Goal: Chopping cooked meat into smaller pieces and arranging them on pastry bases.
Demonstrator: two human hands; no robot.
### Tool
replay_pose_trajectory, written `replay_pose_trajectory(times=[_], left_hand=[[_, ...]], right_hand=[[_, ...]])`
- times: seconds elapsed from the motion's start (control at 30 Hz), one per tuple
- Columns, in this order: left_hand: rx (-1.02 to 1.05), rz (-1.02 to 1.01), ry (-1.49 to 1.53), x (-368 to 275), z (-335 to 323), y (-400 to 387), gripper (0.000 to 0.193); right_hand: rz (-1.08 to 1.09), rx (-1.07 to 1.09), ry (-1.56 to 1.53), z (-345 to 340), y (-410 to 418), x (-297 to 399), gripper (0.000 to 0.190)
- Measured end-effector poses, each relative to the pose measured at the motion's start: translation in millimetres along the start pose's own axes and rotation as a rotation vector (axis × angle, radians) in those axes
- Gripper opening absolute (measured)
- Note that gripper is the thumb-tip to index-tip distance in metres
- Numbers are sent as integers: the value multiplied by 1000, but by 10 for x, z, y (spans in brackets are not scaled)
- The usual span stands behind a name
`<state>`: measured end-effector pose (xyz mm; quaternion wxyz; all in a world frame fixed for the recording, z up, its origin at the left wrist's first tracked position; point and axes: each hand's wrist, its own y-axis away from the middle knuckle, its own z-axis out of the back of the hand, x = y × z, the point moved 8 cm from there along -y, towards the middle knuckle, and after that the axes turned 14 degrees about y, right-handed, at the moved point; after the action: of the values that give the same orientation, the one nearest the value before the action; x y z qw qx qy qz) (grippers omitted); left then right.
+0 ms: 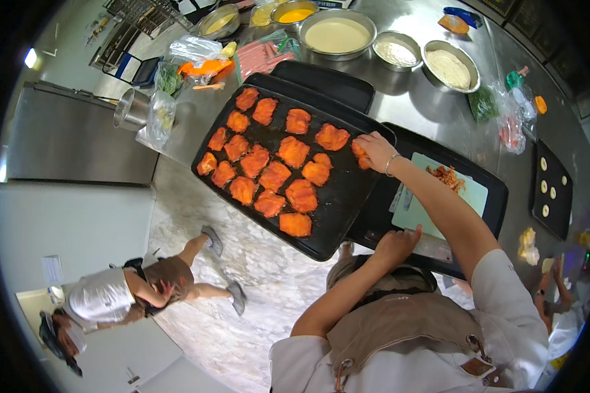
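My right hand [372, 151] reaches over the right end of a large black baking tray [341, 231], its fingers around a piece of red-orange marinated meat [359, 153]. Several similar flat pieces [293, 151] lie spread on this tray. My left hand [397, 247] is curled at the near edge of a second black tray [500, 196], beside the wide metal blade of a cleaver [431, 246]; the handle is hidden under the hand. A pale green cutting board [467, 206] in the second tray bears chopped reddish meat [446, 178] and another, narrow utensil [407, 199].
Metal bowls of batter [338, 35] and dough [447, 69] stand at the table's back. Bagged sausages [263, 55], greens [168, 78] and a steel pot [131, 109] are at left. A tray of rings [553, 189] lies right. One person [142, 290] walks at left; another's arms [545, 290] show far right.
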<state>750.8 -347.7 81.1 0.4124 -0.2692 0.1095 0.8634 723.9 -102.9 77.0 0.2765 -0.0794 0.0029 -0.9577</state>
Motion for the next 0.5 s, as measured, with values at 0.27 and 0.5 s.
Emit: replay_pose_trajectory(times=[0.27,0.5], left_hand=[[-88,44,46,330,424,394,53],[-156,56,104,518,578,514,50]], right_hand=[[-90,398,473,-300,-483,108,64],[7,485,601,-385,-615,37,54]])
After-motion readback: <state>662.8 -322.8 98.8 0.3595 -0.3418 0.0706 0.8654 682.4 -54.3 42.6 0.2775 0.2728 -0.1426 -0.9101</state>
